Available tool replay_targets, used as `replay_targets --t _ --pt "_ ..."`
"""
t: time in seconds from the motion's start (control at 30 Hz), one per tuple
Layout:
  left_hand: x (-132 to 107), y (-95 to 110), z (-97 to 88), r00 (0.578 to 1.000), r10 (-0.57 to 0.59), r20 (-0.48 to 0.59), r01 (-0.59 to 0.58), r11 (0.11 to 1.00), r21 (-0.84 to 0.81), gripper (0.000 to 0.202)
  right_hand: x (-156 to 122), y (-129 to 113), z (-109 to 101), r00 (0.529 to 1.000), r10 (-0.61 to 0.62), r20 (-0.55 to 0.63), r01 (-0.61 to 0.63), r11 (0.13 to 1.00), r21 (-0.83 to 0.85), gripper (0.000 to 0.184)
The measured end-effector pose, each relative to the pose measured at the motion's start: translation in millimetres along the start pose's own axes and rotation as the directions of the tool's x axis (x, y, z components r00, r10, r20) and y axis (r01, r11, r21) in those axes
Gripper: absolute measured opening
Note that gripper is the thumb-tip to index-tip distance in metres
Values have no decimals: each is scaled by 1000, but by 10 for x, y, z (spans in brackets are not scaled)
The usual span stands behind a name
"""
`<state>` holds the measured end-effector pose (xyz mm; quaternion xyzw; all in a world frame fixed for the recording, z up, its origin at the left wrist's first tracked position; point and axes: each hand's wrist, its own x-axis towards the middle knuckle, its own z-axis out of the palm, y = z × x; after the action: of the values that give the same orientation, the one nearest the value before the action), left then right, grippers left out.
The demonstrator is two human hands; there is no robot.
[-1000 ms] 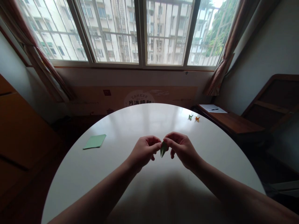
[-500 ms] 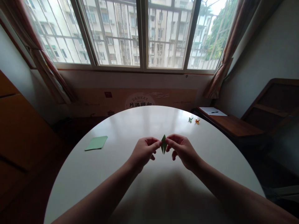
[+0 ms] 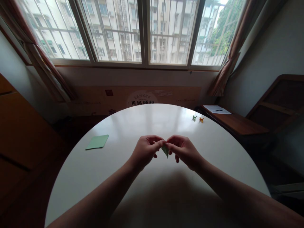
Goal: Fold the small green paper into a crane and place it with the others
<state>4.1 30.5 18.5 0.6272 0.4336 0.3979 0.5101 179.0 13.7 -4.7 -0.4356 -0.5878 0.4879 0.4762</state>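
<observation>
Between my hands, above the middle of the white round table (image 3: 114,177), is a small piece of folded green paper (image 3: 165,151). Its pointed tip hangs downward, while the upper part is covered by my fingers. My left hand (image 3: 148,150) pinches it from the left with thumb and forefinger. From the other side my right hand (image 3: 181,147) pinches it too, and the fingertips of both hands nearly meet at its top. The lower fingers of each hand are curled loosely.
Light green paper sheets (image 3: 97,142) lie at the table's left. Toward the far right edge sit a green folded paper bird (image 3: 194,118) and an orange one (image 3: 201,120). Beyond, a wooden chair seat (image 3: 247,125) carries white paper (image 3: 211,109) and a pen (image 3: 218,110).
The folded paper has turned from an upright diamond with a split lower end to a single downward point. My fingertips have come closer together over its top. The view has tilted slightly downward.
</observation>
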Motion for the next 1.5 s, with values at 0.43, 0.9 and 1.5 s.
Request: replay_targets --t 0.43,0.9,1.5 --pt "-16 16 36 998 -60 -16 59 996 -60 17 -16 7 45 1000 7 1 -7 999 35 11" --pt "-46 13 112 997 -55 -46 50 993 -111 20 -11 -44 45 989 149 14 -150 982 112 5" --pt "-38 40 98 996 -53 -71 42 988 -149 18 12 -55 6 974 222 47 -226 960 162 7"
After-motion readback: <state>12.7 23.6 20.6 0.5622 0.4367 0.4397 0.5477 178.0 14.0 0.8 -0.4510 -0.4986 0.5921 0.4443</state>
